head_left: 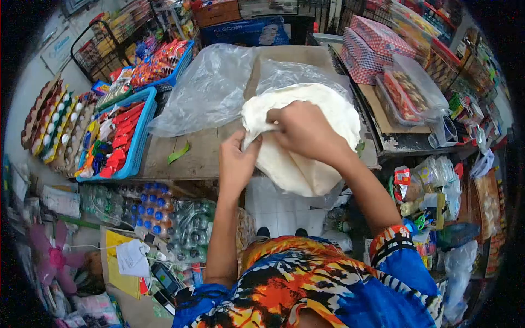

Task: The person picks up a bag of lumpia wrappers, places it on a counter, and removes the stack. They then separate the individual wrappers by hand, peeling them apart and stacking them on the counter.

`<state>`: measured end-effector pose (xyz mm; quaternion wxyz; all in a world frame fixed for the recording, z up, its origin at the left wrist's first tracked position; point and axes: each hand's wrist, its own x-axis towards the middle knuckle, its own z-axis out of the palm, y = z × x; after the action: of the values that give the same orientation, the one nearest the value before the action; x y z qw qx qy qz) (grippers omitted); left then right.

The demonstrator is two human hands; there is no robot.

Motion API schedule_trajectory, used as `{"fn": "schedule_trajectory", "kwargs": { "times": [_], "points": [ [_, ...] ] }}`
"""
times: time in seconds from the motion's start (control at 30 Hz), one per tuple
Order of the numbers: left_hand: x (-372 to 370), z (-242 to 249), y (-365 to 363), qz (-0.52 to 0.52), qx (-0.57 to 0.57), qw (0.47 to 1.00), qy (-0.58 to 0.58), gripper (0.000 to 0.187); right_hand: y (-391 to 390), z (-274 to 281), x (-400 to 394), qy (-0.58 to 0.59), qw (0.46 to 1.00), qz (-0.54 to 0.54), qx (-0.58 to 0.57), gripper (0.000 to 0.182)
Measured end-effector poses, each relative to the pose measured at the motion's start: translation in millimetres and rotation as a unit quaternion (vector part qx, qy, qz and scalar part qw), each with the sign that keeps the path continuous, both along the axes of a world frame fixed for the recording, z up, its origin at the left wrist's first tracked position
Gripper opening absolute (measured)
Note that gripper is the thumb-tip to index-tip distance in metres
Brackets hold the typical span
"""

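Observation:
A large, floppy round of thin white sheets [299,174], looking like spring-roll wrappers, lies over the table's front edge on clear plastic. My left hand [238,161] pinches the left rim between thumb and fingers. Across the middle of the round, my right hand [303,128] is closed on a raised fold of the same white sheet. The fold runs between both hands, and my right fingertips are partly hidden behind the knuckles. Behind the round lies a crumpled clear plastic bag [210,82].
Blue baskets of packets [143,128] and egg trays [54,123] stand at left. A green leaf [178,153] lies on the wooden table [205,158]. Checkered boxes [363,46] and a clear food container [404,98] are at right. Bottles [153,210] sit below the table.

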<state>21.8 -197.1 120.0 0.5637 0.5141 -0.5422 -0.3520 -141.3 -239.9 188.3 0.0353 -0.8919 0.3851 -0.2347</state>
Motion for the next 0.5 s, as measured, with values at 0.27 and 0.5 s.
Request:
{"fn": "schedule_trajectory", "kwargs": {
  "times": [0.27, 0.5],
  "points": [
    [37, -23, 12, -0.015, 0.083, 0.985, 0.152, 0.02, -18, 4, -60, -0.179, 0.963, -0.122, 0.162, 0.028],
    [20, 4, -4, 0.007, -0.056, 0.997, -0.06, 0.033, -10, 10, -55, -0.175, 0.972, -0.06, 0.144, 0.03]
  ]
}}
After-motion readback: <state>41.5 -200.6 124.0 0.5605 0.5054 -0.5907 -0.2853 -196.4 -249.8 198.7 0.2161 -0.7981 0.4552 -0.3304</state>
